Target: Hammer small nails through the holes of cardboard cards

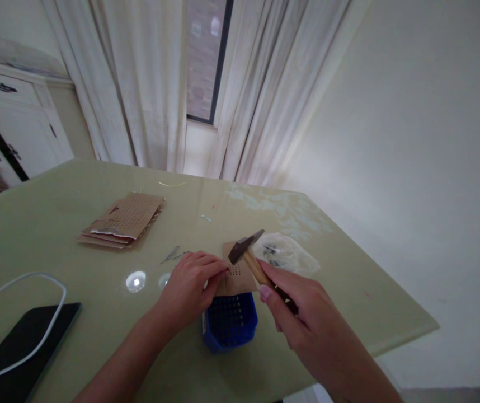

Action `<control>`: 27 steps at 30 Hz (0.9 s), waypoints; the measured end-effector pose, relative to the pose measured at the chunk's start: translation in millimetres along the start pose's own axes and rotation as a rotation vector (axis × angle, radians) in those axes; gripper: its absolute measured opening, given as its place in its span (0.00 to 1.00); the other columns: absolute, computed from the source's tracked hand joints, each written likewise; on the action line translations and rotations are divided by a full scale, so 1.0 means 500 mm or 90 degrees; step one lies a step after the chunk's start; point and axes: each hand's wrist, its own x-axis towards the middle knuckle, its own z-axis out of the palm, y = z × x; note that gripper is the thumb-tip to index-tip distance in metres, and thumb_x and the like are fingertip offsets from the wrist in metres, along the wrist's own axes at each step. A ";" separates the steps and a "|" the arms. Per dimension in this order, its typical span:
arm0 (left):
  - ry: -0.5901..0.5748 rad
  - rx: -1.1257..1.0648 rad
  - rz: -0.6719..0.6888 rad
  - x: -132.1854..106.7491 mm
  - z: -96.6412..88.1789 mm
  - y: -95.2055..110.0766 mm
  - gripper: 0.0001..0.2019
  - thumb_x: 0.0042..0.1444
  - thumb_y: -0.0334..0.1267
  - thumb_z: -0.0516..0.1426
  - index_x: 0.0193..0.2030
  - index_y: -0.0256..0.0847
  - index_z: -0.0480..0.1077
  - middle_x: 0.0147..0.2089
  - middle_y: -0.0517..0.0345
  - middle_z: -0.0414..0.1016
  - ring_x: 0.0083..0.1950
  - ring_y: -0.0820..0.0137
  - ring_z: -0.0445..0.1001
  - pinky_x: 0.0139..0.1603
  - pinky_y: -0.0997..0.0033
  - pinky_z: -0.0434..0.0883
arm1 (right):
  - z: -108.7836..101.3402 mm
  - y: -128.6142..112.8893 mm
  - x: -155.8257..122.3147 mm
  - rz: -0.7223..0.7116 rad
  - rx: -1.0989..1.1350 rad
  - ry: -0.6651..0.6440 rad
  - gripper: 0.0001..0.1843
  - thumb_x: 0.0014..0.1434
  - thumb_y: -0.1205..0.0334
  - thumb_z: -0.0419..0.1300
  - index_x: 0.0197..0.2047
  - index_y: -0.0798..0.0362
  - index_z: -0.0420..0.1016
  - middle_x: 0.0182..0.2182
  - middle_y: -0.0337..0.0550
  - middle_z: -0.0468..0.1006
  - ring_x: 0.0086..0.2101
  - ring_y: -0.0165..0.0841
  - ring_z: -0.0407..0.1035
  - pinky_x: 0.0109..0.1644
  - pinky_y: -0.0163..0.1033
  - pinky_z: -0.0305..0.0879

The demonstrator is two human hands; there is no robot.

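In my right hand [299, 302] is a hammer [258, 268], gripped by its wooden handle, its dark metal head raised just above my left fingertips. My left hand [196, 280] is closed in a pinch at the left side of a small piece of brown cardboard [240, 282] with rows of holes. What those fingertips hold is too small and too hidden to name. Under the near edge of the cardboard sits a blue plastic basket [229, 330] with a perforated bottom.
A clear plastic bag [290, 254] with dark small items lies right of the cardboard. Behind my left hand are thin metal tools [170, 254]. A stack of punched cardboard [126, 218] lies further left. A dark tablet [34, 347] with a white cable [57, 319] is at the near left.
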 end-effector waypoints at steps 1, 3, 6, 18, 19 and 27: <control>-0.001 0.004 0.003 0.000 0.000 0.000 0.11 0.70 0.31 0.59 0.49 0.46 0.84 0.48 0.51 0.90 0.49 0.54 0.84 0.52 0.52 0.73 | 0.002 0.001 0.000 -0.007 -0.005 0.014 0.19 0.78 0.56 0.57 0.66 0.46 0.81 0.26 0.38 0.77 0.29 0.39 0.74 0.41 0.43 0.72; -0.013 0.019 0.003 0.000 -0.002 0.002 0.11 0.70 0.30 0.59 0.48 0.45 0.84 0.48 0.51 0.90 0.49 0.54 0.84 0.52 0.52 0.73 | 0.005 0.002 0.001 -0.020 -0.014 0.017 0.19 0.77 0.58 0.58 0.66 0.45 0.80 0.32 0.42 0.82 0.36 0.42 0.79 0.47 0.46 0.73; -0.036 0.040 -0.002 0.001 -0.004 0.004 0.11 0.70 0.30 0.58 0.47 0.45 0.83 0.48 0.51 0.89 0.49 0.54 0.84 0.52 0.52 0.72 | 0.010 0.003 0.004 -0.035 -0.015 -0.001 0.19 0.76 0.60 0.59 0.66 0.43 0.81 0.46 0.48 0.87 0.45 0.45 0.81 0.53 0.48 0.73; -0.043 0.059 0.009 0.002 -0.006 0.006 0.09 0.71 0.32 0.58 0.47 0.44 0.82 0.47 0.53 0.90 0.47 0.55 0.84 0.50 0.54 0.70 | 0.020 0.010 -0.009 -0.039 -0.044 0.022 0.21 0.78 0.58 0.57 0.70 0.45 0.77 0.53 0.52 0.87 0.52 0.49 0.82 0.59 0.52 0.76; -0.045 0.060 0.007 0.002 -0.007 0.006 0.09 0.71 0.31 0.58 0.47 0.44 0.82 0.47 0.53 0.89 0.47 0.56 0.84 0.50 0.54 0.70 | 0.021 0.009 -0.009 -0.041 -0.046 0.026 0.22 0.78 0.58 0.57 0.70 0.46 0.77 0.52 0.53 0.87 0.52 0.48 0.82 0.58 0.51 0.77; -0.045 0.055 0.003 -0.002 -0.002 0.003 0.09 0.71 0.31 0.59 0.48 0.44 0.83 0.49 0.55 0.90 0.48 0.56 0.84 0.51 0.53 0.70 | 0.013 -0.002 -0.015 -0.045 -0.052 0.045 0.22 0.78 0.58 0.55 0.70 0.52 0.77 0.54 0.54 0.87 0.51 0.45 0.82 0.60 0.49 0.77</control>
